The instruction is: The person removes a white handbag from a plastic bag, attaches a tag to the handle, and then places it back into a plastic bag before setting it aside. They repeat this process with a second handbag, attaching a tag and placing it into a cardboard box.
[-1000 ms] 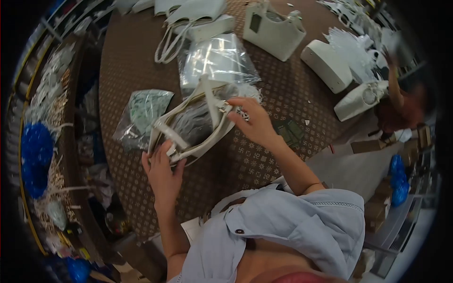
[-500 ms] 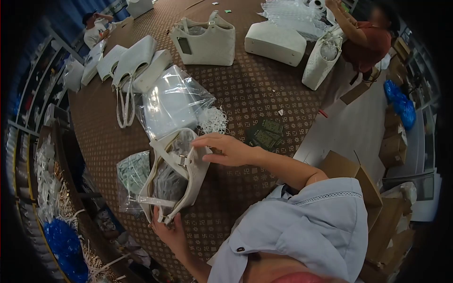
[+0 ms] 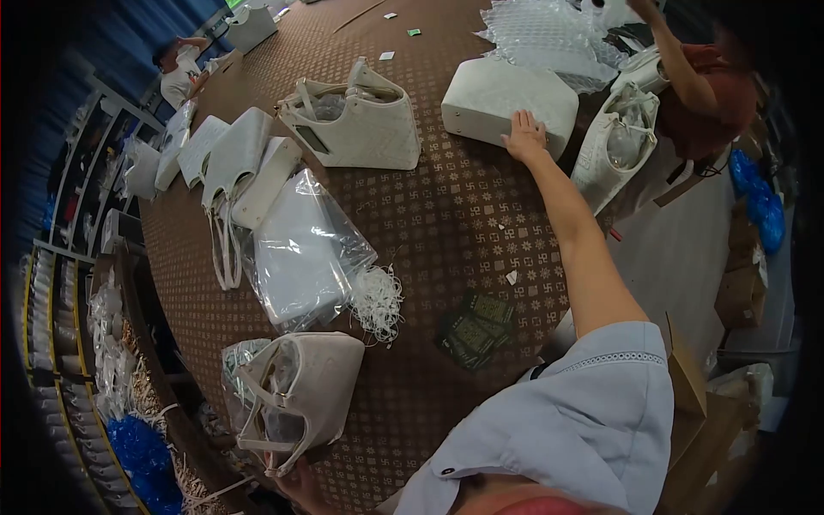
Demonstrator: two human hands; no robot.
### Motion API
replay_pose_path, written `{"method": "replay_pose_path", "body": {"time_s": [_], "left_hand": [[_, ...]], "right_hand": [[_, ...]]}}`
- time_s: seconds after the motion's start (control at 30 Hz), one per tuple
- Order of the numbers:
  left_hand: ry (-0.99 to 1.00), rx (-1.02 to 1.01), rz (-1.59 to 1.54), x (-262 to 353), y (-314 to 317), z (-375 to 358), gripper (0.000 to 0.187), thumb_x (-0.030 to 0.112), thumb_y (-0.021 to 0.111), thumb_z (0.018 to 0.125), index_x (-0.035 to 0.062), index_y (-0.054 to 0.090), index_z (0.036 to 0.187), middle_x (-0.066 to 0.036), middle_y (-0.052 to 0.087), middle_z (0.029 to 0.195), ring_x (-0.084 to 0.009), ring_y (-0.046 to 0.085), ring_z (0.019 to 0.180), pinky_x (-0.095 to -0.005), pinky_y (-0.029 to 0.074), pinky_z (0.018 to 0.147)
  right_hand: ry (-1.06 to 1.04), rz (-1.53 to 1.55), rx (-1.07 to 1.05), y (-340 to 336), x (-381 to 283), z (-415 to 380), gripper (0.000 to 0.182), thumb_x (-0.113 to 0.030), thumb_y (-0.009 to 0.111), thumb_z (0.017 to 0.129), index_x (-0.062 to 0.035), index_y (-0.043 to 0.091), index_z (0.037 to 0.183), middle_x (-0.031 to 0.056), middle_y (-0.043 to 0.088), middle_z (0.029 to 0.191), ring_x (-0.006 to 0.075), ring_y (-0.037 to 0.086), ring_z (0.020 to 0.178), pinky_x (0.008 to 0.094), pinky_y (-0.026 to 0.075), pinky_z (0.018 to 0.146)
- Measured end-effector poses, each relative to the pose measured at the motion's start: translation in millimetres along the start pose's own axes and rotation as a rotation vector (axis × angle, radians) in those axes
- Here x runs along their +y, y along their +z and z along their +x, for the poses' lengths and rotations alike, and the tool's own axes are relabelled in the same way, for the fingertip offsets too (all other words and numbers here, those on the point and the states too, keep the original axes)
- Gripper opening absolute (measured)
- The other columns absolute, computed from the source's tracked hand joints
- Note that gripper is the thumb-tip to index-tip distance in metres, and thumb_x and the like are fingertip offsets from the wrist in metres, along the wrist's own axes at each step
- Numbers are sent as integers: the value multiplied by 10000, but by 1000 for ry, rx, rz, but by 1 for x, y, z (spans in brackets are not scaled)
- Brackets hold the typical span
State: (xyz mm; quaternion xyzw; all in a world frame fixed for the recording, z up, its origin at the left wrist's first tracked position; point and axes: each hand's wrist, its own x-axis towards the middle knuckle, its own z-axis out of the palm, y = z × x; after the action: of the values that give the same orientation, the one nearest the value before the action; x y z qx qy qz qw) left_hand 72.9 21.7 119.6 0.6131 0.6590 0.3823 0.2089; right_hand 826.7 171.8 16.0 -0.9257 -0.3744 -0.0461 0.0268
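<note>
My right hand (image 3: 525, 135) reaches far out, fingers spread on the near side of a white bag (image 3: 506, 99) lying on its side. My left hand (image 3: 300, 485) is low in the view at the base of another white handbag (image 3: 322, 386), its fingers partly hidden behind the bag's edge. That handbag lies tilted, its opening towards the left, with clear plastic-wrapped filling inside. Beside it are a clear packet (image 3: 245, 356), a heap of white strings (image 3: 376, 302) and flat plastic sleeves (image 3: 300, 253). Dark green cards (image 3: 478, 330) lie to the right.
More white bags (image 3: 369, 129) stand and lie across the patterned table (image 3: 446, 232). A co-worker (image 3: 721, 94) is at the right beside a white bag (image 3: 614, 142); another person (image 3: 180, 77) is at the far left. Bubble wrap (image 3: 549, 39) lies at the back; cardboard boxes (image 3: 687, 386) are at right.
My right hand has left the near handbag and stretched forward to the lying bag. The near handbag has shifted lower and turned. My left hand is lower in view. The co-worker's arms have moved.
</note>
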Motion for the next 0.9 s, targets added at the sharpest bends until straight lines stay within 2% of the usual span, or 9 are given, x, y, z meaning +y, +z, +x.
{"method": "replay_pose_path", "body": {"time_s": [0.13, 0.27, 0.33, 0.37, 0.47, 0.53, 0.63, 0.7, 0.9], "left_hand": [[-110, 49, -17, 23, 9, 1, 503, 42, 605, 844, 20, 401, 1303, -125, 440, 1318, -196, 483, 1117, -313, 394, 916], [-179, 67, -27, 39, 25, 9, 477, 58, 607, 847, -8, 418, 1280, -134, 485, 1265, -210, 508, 1090, -322, 407, 915], [-227, 88, -28, 41, 28, 12, 462, 68, 608, 848, -26, 430, 1265, -140, 515, 1230, -220, 525, 1072, -328, 416, 913], [-230, 88, -18, 31, 25, 12, 462, 68, 608, 848, -26, 430, 1265, -140, 515, 1230, -220, 525, 1072, -328, 416, 913], [-102, 151, 27, -6, 18, 16, 444, 76, 616, 844, -60, 445, 1231, -154, 534, 1202, -227, 529, 1072, -338, 416, 925], [-137, 51, -18, -9, 12, 13, 529, 78, 605, 850, -49, 377, 1309, -187, 465, 1288, -269, 485, 1156, -371, 414, 953], [-67, 171, 26, 17, 29, 10, 440, 92, 618, 845, -71, 451, 1218, -170, 533, 1199, -228, 529, 1077, -334, 415, 927], [-90, 195, 31, 7, 31, 14, 442, 97, 619, 844, -70, 452, 1217, -170, 534, 1198, -228, 529, 1075, -334, 418, 922], [-157, 174, 26, 7, 28, 10, 444, 105, 625, 843, -63, 454, 1217, -158, 537, 1198, -223, 531, 1065, -337, 427, 899]], "right_hand": [[12, -40, 43, 13, -8, -11, 631, -353, 572, 841, -36, 337, 1333, 120, 322, 1390, 244, 276, 1301, 455, 252, 1017], [-167, 65, 442, 22, -16, -59, 605, -293, 612, 800, -25, 386, 1294, 134, 409, 1325, 264, 375, 1220, 427, 291, 977], [-234, 146, 379, 12, -24, -90, 604, -293, 619, 793, -7, 403, 1280, 140, 414, 1328, 268, 389, 1208, 432, 310, 958], [-248, 247, 172, 5, -28, -104, 632, -311, 630, 782, -7, 402, 1287, 147, 405, 1341, 270, 370, 1234, 446, 323, 947], [-277, 455, 137, -43, -6, -92, 672, -355, 645, 762, -39, 404, 1303, 151, 393, 1354, 277, 339, 1270, 467, 322, 954], [-53, 136, 777, -104, 23, -38, 723, -410, 680, 726, -78, 414, 1311, 147, 465, 1298, 293, 369, 1260, 494, 286, 985], [125, 26, 744, -122, 72, 26, 725, -423, 707, 703, -81, 439, 1284, 137, 569, 1173, 302, 486, 1161, 460, 338, 966], [214, 581, 204, -140, 85, 41, 769, -437, 746, 669, -40, 449, 1257, 146, 615, 1096, 293, 597, 992, 358, 436, 874], [99, 685, 498, -159, 25, 15, 442, -303, 737, 716, -63, 544, 1033, 87, 651, 930, 253, 633, 824, 360, 477, 708]]}}
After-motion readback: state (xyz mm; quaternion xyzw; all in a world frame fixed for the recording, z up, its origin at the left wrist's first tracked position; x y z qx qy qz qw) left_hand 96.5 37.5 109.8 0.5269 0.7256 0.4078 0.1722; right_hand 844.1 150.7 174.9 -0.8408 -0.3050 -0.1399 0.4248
